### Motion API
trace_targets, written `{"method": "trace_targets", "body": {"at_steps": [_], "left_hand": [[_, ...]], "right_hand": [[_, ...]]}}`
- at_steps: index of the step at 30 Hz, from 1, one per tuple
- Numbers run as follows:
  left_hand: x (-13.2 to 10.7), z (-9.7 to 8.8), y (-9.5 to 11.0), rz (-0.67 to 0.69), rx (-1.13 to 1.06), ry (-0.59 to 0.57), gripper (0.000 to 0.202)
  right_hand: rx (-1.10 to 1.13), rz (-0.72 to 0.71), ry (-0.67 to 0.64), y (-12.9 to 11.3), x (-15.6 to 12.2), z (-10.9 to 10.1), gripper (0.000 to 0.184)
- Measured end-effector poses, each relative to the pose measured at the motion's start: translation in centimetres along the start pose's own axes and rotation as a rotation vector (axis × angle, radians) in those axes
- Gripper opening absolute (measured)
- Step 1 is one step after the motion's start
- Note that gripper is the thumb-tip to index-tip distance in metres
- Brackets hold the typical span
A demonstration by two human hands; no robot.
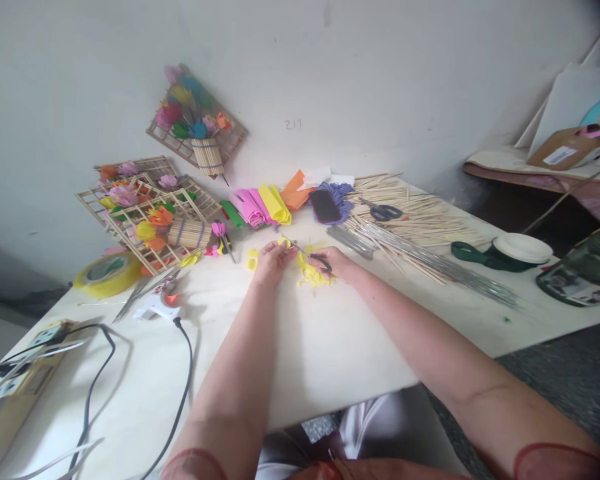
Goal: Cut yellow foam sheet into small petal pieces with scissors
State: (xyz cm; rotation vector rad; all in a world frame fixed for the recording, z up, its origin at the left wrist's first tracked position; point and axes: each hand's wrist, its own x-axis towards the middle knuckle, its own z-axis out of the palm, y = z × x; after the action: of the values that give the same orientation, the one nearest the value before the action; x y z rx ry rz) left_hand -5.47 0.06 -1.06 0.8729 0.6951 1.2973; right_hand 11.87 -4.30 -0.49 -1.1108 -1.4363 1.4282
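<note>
pinching a small yellow paper piece [283,243] in the fingers of the left hand [273,264], seemingly to steady it beside black-handled metal scissors [322,261] gripped in the right hand [339,262], near loose yellow paper scraps [312,275] on the white counter [325,347].

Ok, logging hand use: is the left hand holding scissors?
No, the left hand holds a yellow piece, while the right hand holds the scissors.

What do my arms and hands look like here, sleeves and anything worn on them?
Your left hand and right hand wear no gloves; whether there are rings is too small to tell. Both forearms are uncovered, with no watch or bracelet showing. The left sleeve and right sleeve look reddish, with a curved red edge low in the picture.
</note>
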Motion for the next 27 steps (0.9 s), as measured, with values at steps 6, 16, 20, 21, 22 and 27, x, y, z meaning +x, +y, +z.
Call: {"method": "trace_targets", "body": {"at_steps": [6, 16, 20, 21, 22, 27], "left_hand": [[0.02, -0.11, -0.04, 0.009, 0.002, -0.027, 0.018], [-0.22, 0.06, 0.04, -0.010, 0.021, -0.069, 0.020], [-0.37, 0.21, 0.14, -0.022, 0.026, -0.089, 0.024], [-0.38, 0.22, 0.15, -0.025, 0.027, -0.091, 0.025], [-0.39, 0.22, 0.15, -0.027, 0.028, -0.094, 0.025], [-0.28, 0.10, 0.04, -0.030, 0.041, -0.105, 0.025]], "right_hand": [[0.009, -0.007, -0.008, 0.42, 0.09, -0.11, 0.022], [0.051, -0.012, -0.037, 0.06, -0.28, -0.21, 0.031], [0.067, 0.005, -0.039, -0.01, -0.29, -0.16, 0.034], [0.068, 0.010, -0.041, 0.00, -0.25, -0.16, 0.035], [0.068, 0.011, -0.042, 0.03, -0.21, -0.16, 0.036], [0.055, 0.004, -0.047, 0.20, 0.01, -0.21, 0.036]]}}
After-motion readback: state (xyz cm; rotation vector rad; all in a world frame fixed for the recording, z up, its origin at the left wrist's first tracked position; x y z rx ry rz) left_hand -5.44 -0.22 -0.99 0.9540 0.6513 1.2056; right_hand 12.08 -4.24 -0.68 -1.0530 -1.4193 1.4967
